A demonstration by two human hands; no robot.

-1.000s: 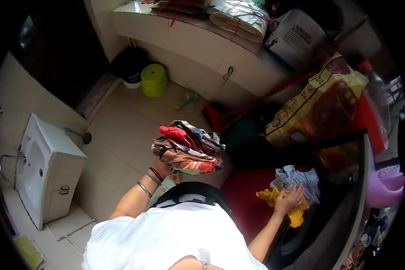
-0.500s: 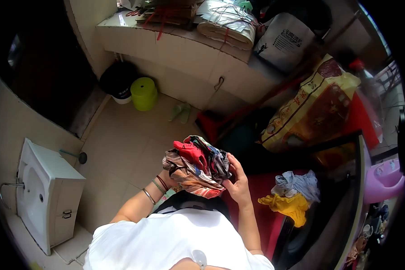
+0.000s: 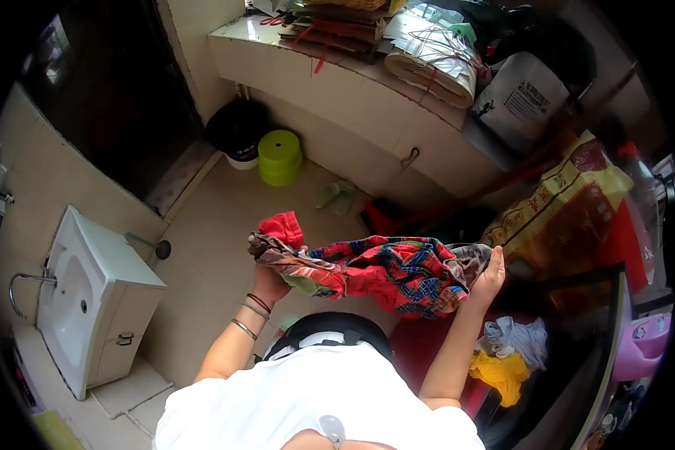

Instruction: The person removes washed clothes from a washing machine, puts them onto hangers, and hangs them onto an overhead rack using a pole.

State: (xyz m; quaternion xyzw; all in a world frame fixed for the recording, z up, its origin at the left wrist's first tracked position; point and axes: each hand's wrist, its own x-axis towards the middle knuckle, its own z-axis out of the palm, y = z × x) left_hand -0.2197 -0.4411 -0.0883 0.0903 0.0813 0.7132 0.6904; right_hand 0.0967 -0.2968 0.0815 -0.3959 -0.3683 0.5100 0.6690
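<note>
Since the earlier head frame, half a second back, the right hand (image 3: 490,277) has swung outward and the clothes (image 3: 397,270) have gone from a compact bunch to a long spread. In the head view they stretch between both hands – the left hand (image 3: 271,282) gripping the left end from below, a red fold heaped above it, the right hand closed round the grey-brown right end, fingers up its outer side. The middle spans the gap, red with a blue and green pattern, in front of the waist.

Near the right forearm a grey cloth (image 3: 519,339) lies against a yellow cloth (image 3: 500,375), beside a dark red surface (image 3: 415,346). A sack (image 3: 555,214) stands beyond the right hand, a purple jug (image 3: 641,349) farther right. Slippers (image 3: 336,198), a green stool (image 3: 280,160) and a black bucket (image 3: 236,126) are on the floor ahead; a sink (image 3: 137,264) is at the left.

The clothes hide most of the left fingers – how many pieces they hold I cannot tell, and the jug's surroundings fade into the dark lens edge
</note>
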